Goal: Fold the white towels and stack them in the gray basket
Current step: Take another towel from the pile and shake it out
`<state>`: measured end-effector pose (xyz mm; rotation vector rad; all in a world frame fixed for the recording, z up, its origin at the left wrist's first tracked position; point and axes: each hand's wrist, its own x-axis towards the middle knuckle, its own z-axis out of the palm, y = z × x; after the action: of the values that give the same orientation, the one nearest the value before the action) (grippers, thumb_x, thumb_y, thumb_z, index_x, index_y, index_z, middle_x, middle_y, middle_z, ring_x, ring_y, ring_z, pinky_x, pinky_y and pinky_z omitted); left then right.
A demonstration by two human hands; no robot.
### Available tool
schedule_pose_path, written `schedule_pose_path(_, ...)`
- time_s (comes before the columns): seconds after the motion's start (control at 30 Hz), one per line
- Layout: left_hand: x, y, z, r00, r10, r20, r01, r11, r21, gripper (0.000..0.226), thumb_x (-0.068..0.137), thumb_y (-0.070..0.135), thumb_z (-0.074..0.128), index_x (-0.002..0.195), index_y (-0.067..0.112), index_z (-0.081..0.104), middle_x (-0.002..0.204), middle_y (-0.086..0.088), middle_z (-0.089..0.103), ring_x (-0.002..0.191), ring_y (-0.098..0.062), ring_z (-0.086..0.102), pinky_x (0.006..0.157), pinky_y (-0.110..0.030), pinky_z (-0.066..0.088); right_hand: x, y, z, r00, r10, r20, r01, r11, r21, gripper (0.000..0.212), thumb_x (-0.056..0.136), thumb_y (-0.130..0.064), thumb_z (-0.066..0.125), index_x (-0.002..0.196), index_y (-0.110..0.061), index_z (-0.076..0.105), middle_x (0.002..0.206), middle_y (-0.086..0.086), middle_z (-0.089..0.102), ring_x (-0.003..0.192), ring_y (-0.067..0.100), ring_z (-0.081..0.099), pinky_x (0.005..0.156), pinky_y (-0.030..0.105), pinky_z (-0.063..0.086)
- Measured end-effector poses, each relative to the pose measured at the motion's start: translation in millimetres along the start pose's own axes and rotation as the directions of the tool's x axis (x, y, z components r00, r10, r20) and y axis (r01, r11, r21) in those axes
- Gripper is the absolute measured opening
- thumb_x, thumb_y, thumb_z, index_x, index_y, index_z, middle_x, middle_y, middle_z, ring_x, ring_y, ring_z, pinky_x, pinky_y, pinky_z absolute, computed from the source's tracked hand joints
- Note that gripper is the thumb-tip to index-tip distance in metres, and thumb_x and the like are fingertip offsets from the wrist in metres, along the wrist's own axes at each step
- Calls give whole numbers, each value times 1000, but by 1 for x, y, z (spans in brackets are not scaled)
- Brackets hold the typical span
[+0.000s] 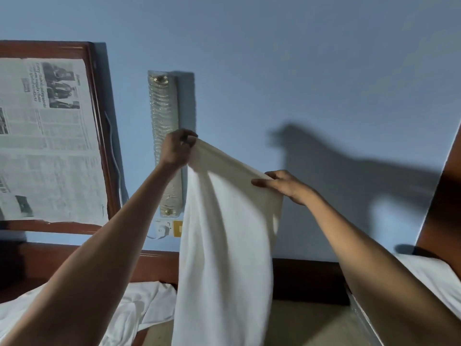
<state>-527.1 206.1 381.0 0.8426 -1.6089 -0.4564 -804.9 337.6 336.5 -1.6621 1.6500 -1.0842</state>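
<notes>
A white towel (224, 233) is held up before the blue wall (299, 71) and hangs lengthwise down the middle of the view. Its top edge is stretched between both hands, sloping down from 11 o'clock to 2 o'clock. The higher corner is gripped by the left hand (175, 149) — fingers curled round the cloth. The lower corner is pinched by the right hand (284, 184) — thumb and fingers closed on the edge. A ribbed glass wall lamp (163, 108) is mounted upright behind the left hand. A wooden frame (101, 136) covered with newspaper (45, 146) is located at 9 o'clock. A second white cloth (139, 308) lies crumpled at 7 o'clock, beside the hanging towel.
</notes>
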Motion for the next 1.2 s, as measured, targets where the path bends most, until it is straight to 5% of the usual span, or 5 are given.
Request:
schedule_pose_path(0.23,-1,-46,-62,914,-291,-284,284,957,-65,29,92,11,53,106,21,76,101,-2,73,100,-26,69,84,-39,59,-13,39,-19,983,146,-112,-160,979,-126,51,61,-51,92,92,-13,78,89,4,79,88,23,75,88,40,57)
schedule_pose_path(0.37,-12,-65,-89,824,-382,-419,367,923,-119,31,92,12,51,110,21,75,108,-3,73,103,-25,67,86,-30,52,-18,64,-34,960,196,-198,-246,930,-273,41,69,-46,91,91,-17,71,88,-2,71,78,12,66,67,26,51)
schedule_pose_path(0.53,-27,-74,-101,750,-438,-495,419,894,-158,38,89,10,43,110,23,72,113,-8,73,106,-30,66,96,-35,54,-19,85,-43,968,118,-219,-249,509,-824,62,69,-83,68,81,-22,69,96,8,73,87,27,67,67,30,47)
schedule_pose_path(0.73,-25,-72,-113,709,-403,-579,393,907,-150,37,92,8,39,107,21,71,114,-8,72,107,-29,65,90,-34,53,-26,79,-55,958,47,-281,-284,246,-927,79,80,-89,45,109,-21,74,119,5,72,114,25,66,86,33,47)
schedule_pose_path(1.2,-32,-58,-126,735,-355,-578,381,921,-81,34,96,6,45,114,16,73,117,-11,71,113,-30,65,82,-24,46,-29,30,-77,786,-49,-617,-586,258,-768,58,87,-32,61,139,-12,45,134,11,59,130,26,49,106,38,32)
